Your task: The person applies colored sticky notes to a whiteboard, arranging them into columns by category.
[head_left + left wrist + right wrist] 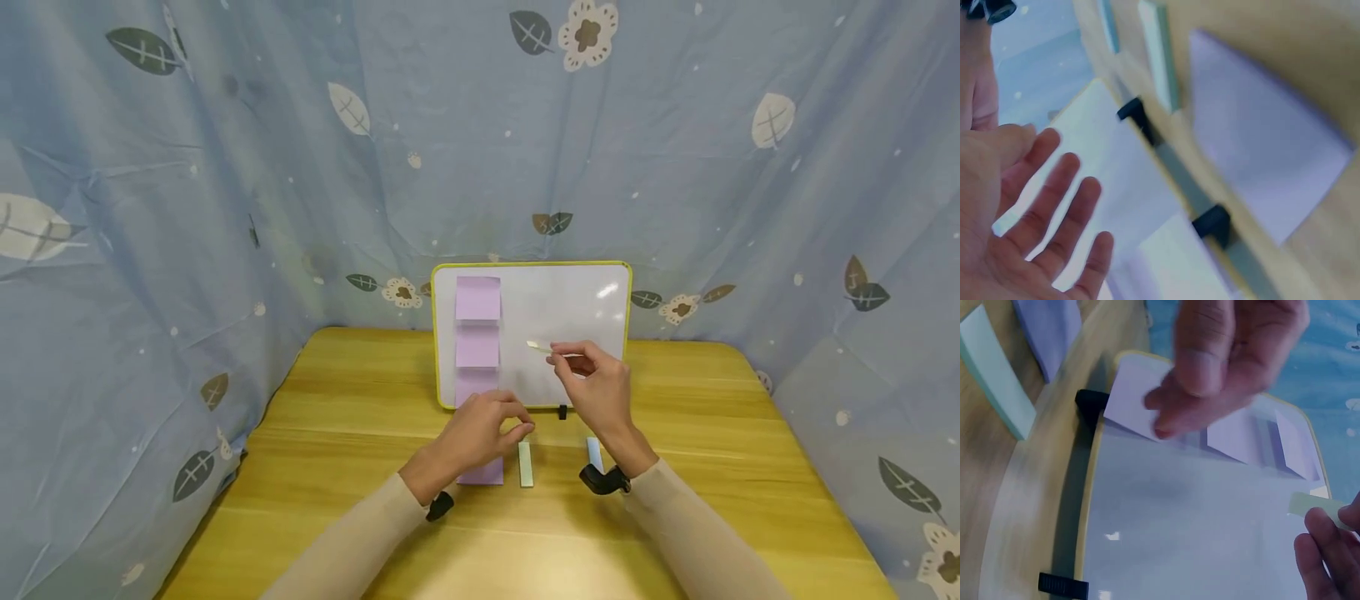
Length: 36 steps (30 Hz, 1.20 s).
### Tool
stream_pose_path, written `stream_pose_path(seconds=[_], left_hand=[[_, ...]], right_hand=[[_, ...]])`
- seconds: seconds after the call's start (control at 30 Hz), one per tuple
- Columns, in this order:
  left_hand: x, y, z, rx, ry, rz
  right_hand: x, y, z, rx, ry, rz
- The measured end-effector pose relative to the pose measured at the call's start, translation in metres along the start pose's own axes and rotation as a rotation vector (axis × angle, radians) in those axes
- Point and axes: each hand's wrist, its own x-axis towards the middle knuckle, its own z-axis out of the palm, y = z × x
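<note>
My right hand (596, 387) pinches a small pale green sticky strip (1310, 505) between thumb and fingertips, in front of the whiteboard (555, 304). The strip juts out to the left of the fingertips. My left hand (483, 429) hovers before the board's lower left part, its fingers loosely bent; nothing shows between them in the left wrist view. Three purple sticky notes (477, 298) run down the board's left side, the lowest partly behind the left hand. Below that hand, a purple sticky note pad (1260, 131) lies on the table.
On the wooden table (360, 450) lie a pale green strip pad (526, 464) and a blue strip pad (594, 453), the latter near the right wrist. Black feet (1063, 585) hold up the yellow-framed board. A blue patterned curtain (465, 167) hangs behind and at both sides.
</note>
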Motion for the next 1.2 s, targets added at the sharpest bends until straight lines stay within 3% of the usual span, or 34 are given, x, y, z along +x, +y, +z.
stream_pose_path(seconds=[0.27,0.4,0.83,1.2], left_hand=[[0.022,-0.011,-0.029,-0.031,0.261,0.080],[0.033,-0.015,-0.044,-0.053,0.335,0.076],[0.074,-0.032,-0.081,-0.024,0.499,0.006],[0.102,-0.041,-0.095,0.074,0.515,-0.073]], right_hand=[[0.008,-0.003,0.010,0.070,0.048,-0.059],[0.012,-0.002,0.014,0.079,0.054,-0.068],[0.035,-0.003,0.030,0.031,0.114,-0.146],[0.050,0.003,0.044,0.012,0.150,-0.193]])
